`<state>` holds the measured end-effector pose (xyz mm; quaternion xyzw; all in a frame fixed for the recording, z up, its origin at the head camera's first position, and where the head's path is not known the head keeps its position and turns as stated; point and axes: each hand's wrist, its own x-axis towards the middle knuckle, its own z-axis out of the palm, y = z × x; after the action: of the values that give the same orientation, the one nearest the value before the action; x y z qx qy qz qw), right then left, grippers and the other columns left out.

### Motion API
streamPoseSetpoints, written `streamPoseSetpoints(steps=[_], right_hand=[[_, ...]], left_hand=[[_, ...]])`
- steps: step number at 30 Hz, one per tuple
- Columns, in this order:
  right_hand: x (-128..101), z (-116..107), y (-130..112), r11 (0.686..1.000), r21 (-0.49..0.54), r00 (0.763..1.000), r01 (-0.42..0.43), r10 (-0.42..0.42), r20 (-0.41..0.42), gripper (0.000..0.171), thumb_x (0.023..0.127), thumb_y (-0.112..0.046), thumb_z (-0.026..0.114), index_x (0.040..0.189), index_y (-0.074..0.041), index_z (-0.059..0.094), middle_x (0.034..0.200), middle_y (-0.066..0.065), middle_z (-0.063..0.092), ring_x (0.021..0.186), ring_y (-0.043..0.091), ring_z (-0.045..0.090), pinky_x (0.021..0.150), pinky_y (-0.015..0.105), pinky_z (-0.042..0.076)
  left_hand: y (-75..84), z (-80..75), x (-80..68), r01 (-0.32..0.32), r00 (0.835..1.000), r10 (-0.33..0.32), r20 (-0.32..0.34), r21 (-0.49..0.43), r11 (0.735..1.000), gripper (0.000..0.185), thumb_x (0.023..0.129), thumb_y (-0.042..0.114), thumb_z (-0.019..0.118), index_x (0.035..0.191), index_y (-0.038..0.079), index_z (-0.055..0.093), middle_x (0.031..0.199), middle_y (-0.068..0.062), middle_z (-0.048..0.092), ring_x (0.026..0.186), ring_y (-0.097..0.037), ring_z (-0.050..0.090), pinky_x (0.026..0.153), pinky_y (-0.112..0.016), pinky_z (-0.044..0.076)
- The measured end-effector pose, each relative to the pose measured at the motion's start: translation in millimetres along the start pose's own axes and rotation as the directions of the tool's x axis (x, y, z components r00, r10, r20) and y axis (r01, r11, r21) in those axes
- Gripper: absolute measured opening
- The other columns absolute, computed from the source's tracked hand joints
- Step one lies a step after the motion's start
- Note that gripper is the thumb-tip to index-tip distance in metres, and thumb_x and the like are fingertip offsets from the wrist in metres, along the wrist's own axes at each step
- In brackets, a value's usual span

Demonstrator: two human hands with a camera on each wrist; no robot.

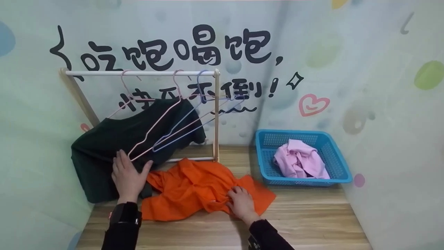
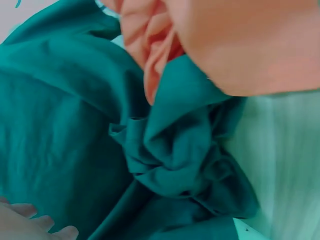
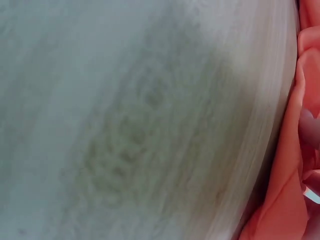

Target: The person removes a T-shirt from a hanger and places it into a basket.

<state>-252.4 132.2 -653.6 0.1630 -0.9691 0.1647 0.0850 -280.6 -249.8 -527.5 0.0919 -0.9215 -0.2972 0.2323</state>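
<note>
On the wooden worktop (image 1: 312, 215) an orange garment (image 1: 194, 189) lies crumpled, near the middle and a little to the left. The right hand (image 1: 241, 203) rests on the near right part of this garment; its fingers are curled into the cloth and bunch a fold of it, so its grip has hold of the orange fabric. In the right wrist view only the edge of the orange cloth (image 3: 300, 150) shows at the right, beside the blurred worktop.

The left hand (image 1: 127, 175) lies flat, with straight fingers spread, on a dark green garment (image 1: 104, 152); its grip is open and it only presses the cloth. This garment hangs down from a pink hanger (image 1: 138, 104) on the small white rail (image 1: 138, 73) at the far left, and its lower part lies bunched on the worktop, touching the orange garment. The left wrist view shows the green folds (image 2: 165, 165) close up.

Two more hangers, one pink (image 1: 163, 121) and one light blue (image 1: 194, 121), hang tilted on the same rail. At the right, well apart from the hands, a blue basket (image 1: 267, 146) holds a pink cloth (image 1: 300, 159).
</note>
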Motion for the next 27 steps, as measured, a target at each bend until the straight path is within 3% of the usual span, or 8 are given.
streamPoseSetpoints(steps=[5,8,10,12,16,19,23,27], right_hand=[[8,-13,6,0.978,0.187,0.994,-0.093,0.101,-0.036,0.013,0.092,-0.013,0.069,0.102,-0.01,0.061,0.091,0.006,0.061,0.084,0.025,0.059,0.073,0.042,0.052],[13,-27,11,0.907,0.396,0.979,-0.147,0.19,-0.07,0.01,0.092,-0.005,0.065,0.099,-0.006,0.058,0.085,0.006,0.059,0.076,0.022,0.055,0.069,0.038,0.05],[17,-39,14,0.825,0.54,0.964,-0.17,0.252,-0.082,0.01,0.091,0.0,0.062,0.099,-0.003,0.057,0.086,0.007,0.059,0.077,0.021,0.054,0.069,0.035,0.049],[20,-51,16,0.718,0.674,0.948,-0.177,0.308,-0.08,0.012,0.09,0.004,0.058,0.101,0.0,0.056,0.091,0.009,0.059,0.081,0.02,0.054,0.072,0.031,0.048],[30,-81,16,0.437,0.884,0.917,-0.165,0.397,-0.026,0.016,0.093,0.007,0.051,0.109,0.004,0.053,0.094,0.011,0.057,0.079,0.018,0.054,0.068,0.025,0.047],[38,-109,14,0.28,0.95,0.899,-0.141,0.439,0.004,0.016,0.096,0.004,0.05,0.112,0.003,0.052,0.095,0.008,0.054,0.077,0.015,0.054,0.064,0.023,0.047],[50,-155,12,0.18,0.982,0.886,-0.055,0.462,-0.035,0.015,0.098,0.006,0.047,0.111,-0.001,0.052,0.098,0.007,0.053,0.079,0.013,0.056,0.068,0.022,0.049],[62,-209,8,0.112,0.989,0.864,0.096,0.483,-0.139,0.014,0.1,0.008,0.045,0.107,-0.002,0.051,0.1,0.008,0.054,0.082,0.015,0.059,0.073,0.023,0.052]], left_hand=[[-5.9,4.9,-10.2,-0.03,0.995,0.023,0.102,0.073,0.997,0.106,0.09,0.062,0.06,0.157,0.0,0.008,0.16,-0.028,0.01,0.145,-0.05,0.008,0.109,-0.071,0.009],[-9.0,8.6,-19.0,-0.06,0.985,0.042,0.167,0.102,0.993,0.107,0.089,0.064,0.06,0.156,-0.001,0.009,0.159,-0.03,0.011,0.144,-0.052,0.008,0.107,-0.074,0.009],[-9.3,10.6,-24.7,-0.079,0.976,0.051,0.213,0.122,0.989,0.108,0.088,0.067,0.058,0.156,-0.002,0.01,0.159,-0.031,0.012,0.143,-0.053,0.009,0.106,-0.076,0.009],[-8.7,12.5,-29.8,-0.096,0.965,0.06,0.254,0.132,0.987,0.109,0.088,0.071,0.054,0.156,-0.003,0.011,0.158,-0.032,0.013,0.143,-0.054,0.01,0.105,-0.076,0.009],[-4.1,16.4,-37.5,-0.127,0.945,0.082,0.316,0.125,0.984,0.11,0.088,0.074,0.05,0.155,-0.005,0.012,0.158,-0.033,0.013,0.142,-0.053,0.012,0.106,-0.075,0.009],[-0.4,17.8,-40.9,-0.128,0.938,0.088,0.336,0.1,0.987,0.108,0.089,0.072,0.051,0.155,-0.005,0.013,0.158,-0.033,0.012,0.143,-0.052,0.012,0.107,-0.074,0.01],[3.7,17.1,-43.2,-0.126,0.936,0.091,0.34,0.083,0.989,0.105,0.091,0.068,0.052,0.155,-0.005,0.013,0.158,-0.033,0.012,0.143,-0.051,0.013,0.108,-0.072,0.012],[6.0,13.4,-44.6,-0.146,0.937,0.115,0.329,0.072,0.987,0.104,0.091,0.067,0.053,0.155,-0.005,0.013,0.158,-0.033,0.013,0.143,-0.051,0.013,0.108,-0.072,0.012]])
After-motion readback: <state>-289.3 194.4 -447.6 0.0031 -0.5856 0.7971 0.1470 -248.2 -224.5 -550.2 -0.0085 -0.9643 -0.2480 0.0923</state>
